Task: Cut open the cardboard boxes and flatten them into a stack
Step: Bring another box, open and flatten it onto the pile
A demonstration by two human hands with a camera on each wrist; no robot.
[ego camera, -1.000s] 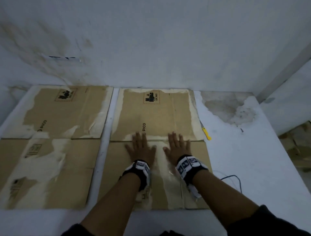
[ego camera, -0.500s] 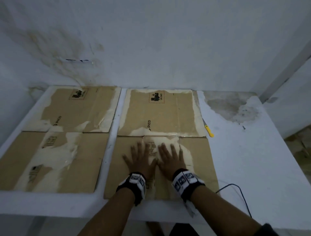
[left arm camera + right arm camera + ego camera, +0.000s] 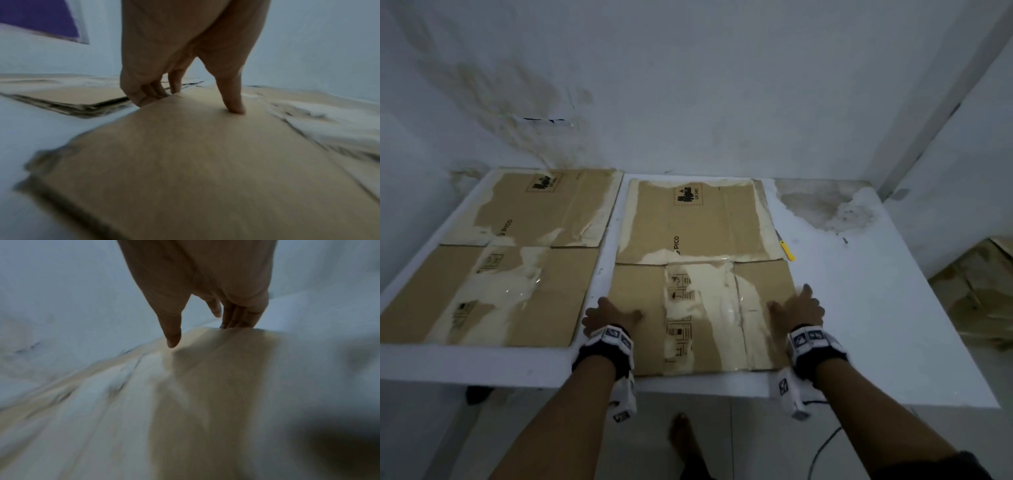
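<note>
Cardboard lies flat across the bench (image 3: 859,308) — nothing here stands as a box any more. Between our hands sits the near flattened carton (image 3: 702,315), its far half reaching on toward the wall. Our left hand (image 3: 608,317) grips its left edge, thumb on top and fingers (image 3: 148,94) curled under the rim; our right hand (image 3: 796,308) does the same on the right edge, thumb pressed to the top face, fingers tucked round the side. Well off to the left of our left hand lies a second flattened carton (image 3: 493,274), apart from ours, with a strip of bare bench between.

We judge the cutting and flattening largely done; what remains is the stacking, since the two sheets lie side by side. Just beyond our right hand, at the carton's far right edge, rests a yellow-handled cutter (image 3: 787,251).

The board is dull brown corrugate, thin-edged and stiff, with creases along its folds. Pale torn patches and glossy tape remnants streak the surface — likely slick under the thumb.
</note>
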